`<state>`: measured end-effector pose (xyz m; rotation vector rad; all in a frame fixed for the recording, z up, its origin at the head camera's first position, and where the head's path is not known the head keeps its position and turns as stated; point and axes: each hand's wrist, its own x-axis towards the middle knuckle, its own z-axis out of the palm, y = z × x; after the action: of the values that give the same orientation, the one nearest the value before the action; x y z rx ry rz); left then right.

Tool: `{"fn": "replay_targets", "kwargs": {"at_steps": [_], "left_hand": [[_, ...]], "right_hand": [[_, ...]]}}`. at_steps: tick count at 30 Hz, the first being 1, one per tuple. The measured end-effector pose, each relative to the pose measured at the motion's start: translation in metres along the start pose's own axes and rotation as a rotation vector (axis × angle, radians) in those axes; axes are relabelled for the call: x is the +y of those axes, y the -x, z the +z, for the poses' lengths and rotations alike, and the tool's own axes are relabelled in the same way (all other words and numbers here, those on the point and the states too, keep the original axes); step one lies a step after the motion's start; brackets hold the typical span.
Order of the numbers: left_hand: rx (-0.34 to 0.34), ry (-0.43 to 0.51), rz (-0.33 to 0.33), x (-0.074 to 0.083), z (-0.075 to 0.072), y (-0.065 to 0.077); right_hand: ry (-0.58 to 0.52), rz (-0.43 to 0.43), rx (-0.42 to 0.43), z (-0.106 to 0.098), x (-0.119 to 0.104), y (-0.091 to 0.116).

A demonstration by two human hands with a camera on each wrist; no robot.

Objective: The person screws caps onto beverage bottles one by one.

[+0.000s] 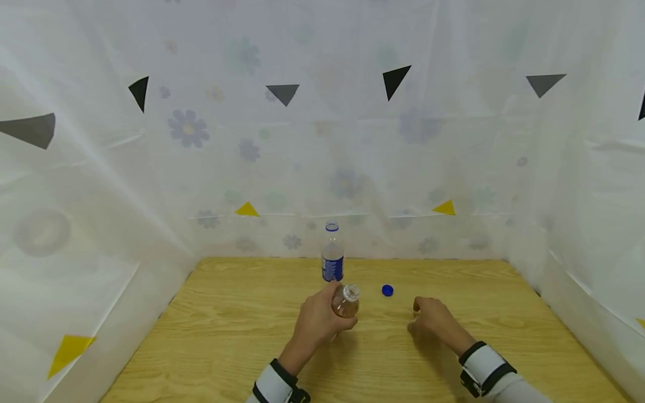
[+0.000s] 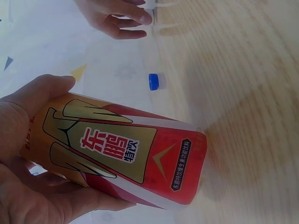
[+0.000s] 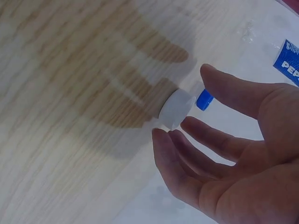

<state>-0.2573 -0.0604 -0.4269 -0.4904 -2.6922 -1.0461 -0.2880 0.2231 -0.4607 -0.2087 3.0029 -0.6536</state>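
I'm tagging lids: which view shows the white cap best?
The right wrist view: the white cap shows large, by the right hand. The left wrist view may catch a pale bit of it at the top edge; the head view shows none.

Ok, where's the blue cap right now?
In the head view, the blue cap lies on the wooden table, right of centre, between and slightly beyond the left hand and right hand, with the blue-labelled bottle to its left.

btl (image 2: 117, 151): red+gold | PEP lbl (image 1: 332, 269): blu | wht cap (image 3: 175, 109) | blu cap (image 1: 387, 290) | tbl (image 1: 227, 313): woodgrain
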Motion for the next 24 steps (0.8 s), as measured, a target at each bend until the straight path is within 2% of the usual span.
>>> {"fn": "replay_targets", "kwargs": {"at_steps": [13, 24], "left_hand": [[0.004, 0.018, 0.000, -0.0019, -0.0003, 0.0011], [0.007, -0.009, 0.009, -0.0012, 0.0000, -0.0004]], "right_hand": [[0.016, -0.037, 0.026, 0.0055, 0.0034, 0.0036], [0.026, -0.040, 0.025, 0.0062, 0.0035, 0.0001]]}}
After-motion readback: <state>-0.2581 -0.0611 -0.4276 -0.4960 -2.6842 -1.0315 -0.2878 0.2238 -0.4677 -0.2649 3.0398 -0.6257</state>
